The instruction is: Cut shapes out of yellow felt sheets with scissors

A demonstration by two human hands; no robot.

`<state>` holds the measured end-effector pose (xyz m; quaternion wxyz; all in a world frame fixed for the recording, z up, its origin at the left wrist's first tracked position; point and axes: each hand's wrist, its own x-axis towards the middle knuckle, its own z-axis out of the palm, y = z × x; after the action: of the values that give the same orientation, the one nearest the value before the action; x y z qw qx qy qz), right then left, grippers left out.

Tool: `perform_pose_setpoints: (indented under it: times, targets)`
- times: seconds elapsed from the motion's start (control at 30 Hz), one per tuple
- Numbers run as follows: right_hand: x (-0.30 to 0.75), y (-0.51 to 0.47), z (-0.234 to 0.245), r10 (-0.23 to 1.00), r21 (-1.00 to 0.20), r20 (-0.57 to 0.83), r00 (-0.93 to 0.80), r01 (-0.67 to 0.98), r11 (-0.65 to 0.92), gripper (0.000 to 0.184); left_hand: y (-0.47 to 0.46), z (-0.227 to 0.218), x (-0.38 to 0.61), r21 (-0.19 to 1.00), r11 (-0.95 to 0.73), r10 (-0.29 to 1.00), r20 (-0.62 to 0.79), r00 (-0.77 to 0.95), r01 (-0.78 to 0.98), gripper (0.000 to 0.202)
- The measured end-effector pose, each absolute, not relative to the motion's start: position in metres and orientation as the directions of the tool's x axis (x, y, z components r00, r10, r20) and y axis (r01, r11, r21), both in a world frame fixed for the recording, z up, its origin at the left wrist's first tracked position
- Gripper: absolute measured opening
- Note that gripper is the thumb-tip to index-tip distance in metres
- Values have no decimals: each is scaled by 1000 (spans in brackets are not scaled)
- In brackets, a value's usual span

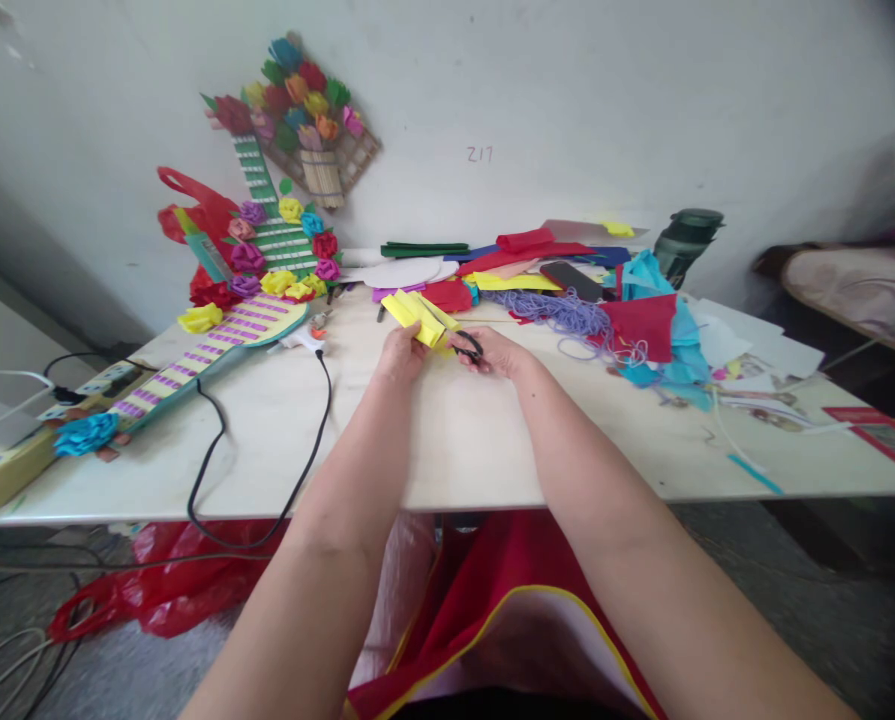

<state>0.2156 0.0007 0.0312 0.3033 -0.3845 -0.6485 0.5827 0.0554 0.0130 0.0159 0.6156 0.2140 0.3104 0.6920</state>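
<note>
My left hand [402, 352] is closed on a folded strip of yellow paper [417, 315], holding it just above the pale table [454, 440]. My right hand [492, 352] grips a pair of black-handled scissors [467, 348], fingers through the loops. The scissors meet the near end of the yellow strip. Both forearms reach forward from the bottom of the view.
Sheets of red, blue and yellow paper and purple string [567, 312] are piled at the back right. A paper-flower craft piece [192, 365] lies at the left. A glue gun [306, 338] with a black cord [214, 450] sits beside it. A dark green bottle [685, 245] stands at the back.
</note>
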Motion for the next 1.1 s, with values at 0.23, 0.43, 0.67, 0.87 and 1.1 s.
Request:
perform_pose_setpoints:
  times: [0.23,0.43,0.67,0.87,1.1]
  targets:
    - [214,2,29,857,-987,-68,-511,162,19,22,13,16,54,682,-39,982,-111,-155,-731,31]
    - [214,4,28,861,-983,-63,-505,181,34,21,10,19,54,681,-27,981,-122,-150,-732,30]
    - [214,1,29,857,-983,-69,-511,183,30,22,8,21,53,668,-14,980,-140,-144,-744,36]
    - [214,-1,31,842,-979,-80,-534,201,34,21,10,21,52,648,-76,970,-130,-208,-758,24]
    - [214,0,30,820,-973,-82,-567,224,57,20,15,19,50,650,-138,936,-160,-313,-747,26]
